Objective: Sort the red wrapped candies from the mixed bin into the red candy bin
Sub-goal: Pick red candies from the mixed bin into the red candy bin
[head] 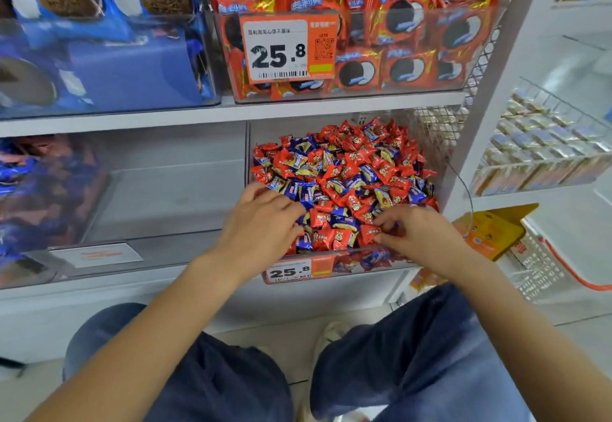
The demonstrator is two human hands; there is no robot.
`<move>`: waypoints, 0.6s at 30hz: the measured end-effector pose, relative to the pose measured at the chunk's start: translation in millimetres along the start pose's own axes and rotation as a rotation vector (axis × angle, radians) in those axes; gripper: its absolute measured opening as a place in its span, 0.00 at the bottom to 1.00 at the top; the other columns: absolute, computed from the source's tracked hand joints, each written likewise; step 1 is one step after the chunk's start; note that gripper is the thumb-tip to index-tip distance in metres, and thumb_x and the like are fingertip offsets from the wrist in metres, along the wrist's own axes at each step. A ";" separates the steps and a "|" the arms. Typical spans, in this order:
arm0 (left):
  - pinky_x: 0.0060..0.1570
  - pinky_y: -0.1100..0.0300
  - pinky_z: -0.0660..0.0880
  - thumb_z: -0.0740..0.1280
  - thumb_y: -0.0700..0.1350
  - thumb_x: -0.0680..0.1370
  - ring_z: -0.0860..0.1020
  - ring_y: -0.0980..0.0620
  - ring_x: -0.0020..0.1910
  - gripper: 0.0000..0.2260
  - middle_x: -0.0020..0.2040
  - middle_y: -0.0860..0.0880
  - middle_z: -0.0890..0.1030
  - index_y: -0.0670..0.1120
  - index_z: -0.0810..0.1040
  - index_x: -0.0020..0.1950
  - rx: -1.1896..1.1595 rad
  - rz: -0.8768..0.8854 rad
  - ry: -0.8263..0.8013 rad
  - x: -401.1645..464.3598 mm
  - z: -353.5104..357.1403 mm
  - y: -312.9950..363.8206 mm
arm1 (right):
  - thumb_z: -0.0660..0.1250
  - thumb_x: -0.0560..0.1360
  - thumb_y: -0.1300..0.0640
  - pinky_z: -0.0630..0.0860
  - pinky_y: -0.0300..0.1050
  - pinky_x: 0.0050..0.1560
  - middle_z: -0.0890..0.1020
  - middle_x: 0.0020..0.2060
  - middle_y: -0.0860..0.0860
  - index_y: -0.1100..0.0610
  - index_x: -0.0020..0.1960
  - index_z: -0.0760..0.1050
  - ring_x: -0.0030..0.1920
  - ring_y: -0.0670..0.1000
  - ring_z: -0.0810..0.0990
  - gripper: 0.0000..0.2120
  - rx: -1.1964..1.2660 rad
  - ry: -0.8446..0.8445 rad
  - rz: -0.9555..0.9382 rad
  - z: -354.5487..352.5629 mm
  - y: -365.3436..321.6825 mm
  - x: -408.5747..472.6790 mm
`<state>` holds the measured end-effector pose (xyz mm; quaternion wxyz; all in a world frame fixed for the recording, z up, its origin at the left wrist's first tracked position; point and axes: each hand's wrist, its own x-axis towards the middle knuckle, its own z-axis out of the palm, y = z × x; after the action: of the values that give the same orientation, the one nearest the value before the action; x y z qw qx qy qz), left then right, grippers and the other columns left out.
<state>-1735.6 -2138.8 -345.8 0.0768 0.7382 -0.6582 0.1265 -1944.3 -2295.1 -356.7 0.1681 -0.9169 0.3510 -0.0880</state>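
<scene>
Left hand (261, 219) curled loosely, fingertips down among mixed candies (344, 176); right hand (417, 233) pinched on a red candy (369, 233).

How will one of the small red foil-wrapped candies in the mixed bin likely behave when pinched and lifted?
Each small red foil-wrapped candy looks tiny beside the right hand, so probably light. The glossy wrapper may be slippery. Loosely heaped in the clear mixed bin, neighbours would probably shift when one is pulled.

Glossy foil candies (347, 183), clear plastic bin (364, 257)
</scene>
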 end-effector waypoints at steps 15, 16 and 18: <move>0.51 0.63 0.68 0.68 0.47 0.77 0.74 0.52 0.52 0.16 0.58 0.50 0.73 0.50 0.76 0.65 -0.352 -0.124 -0.085 13.6 1.0 -17.8 | 0.65 0.74 0.54 0.72 0.45 0.35 0.82 0.40 0.55 0.55 0.53 0.72 0.35 0.54 0.78 0.09 -0.008 -0.117 -0.086 -2.4 -17.1 21.6; 0.51 0.63 0.68 0.68 0.46 0.77 0.73 0.52 0.51 0.15 0.57 0.50 0.72 0.49 0.77 0.64 -0.357 -0.140 -0.054 15.2 0.9 -18.3 | 0.64 0.76 0.56 0.70 0.44 0.32 0.81 0.37 0.56 0.55 0.53 0.72 0.32 0.53 0.76 0.07 0.066 -0.073 -0.076 -2.5 -16.1 21.2; 0.49 0.64 0.67 0.67 0.44 0.78 0.72 0.54 0.47 0.09 0.55 0.52 0.68 0.47 0.80 0.57 -0.379 -0.177 0.004 19.9 0.2 -17.6 | 0.60 0.77 0.59 0.67 0.44 0.29 0.81 0.34 0.57 0.56 0.51 0.73 0.28 0.52 0.73 0.05 0.163 0.008 -0.046 -2.7 -13.7 22.5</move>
<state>-1716.1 -2155.6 -339.3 0.2266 0.7652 -0.6026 -0.0054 -1920.1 -2301.3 -348.2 0.2385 -0.9077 0.3222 -0.1239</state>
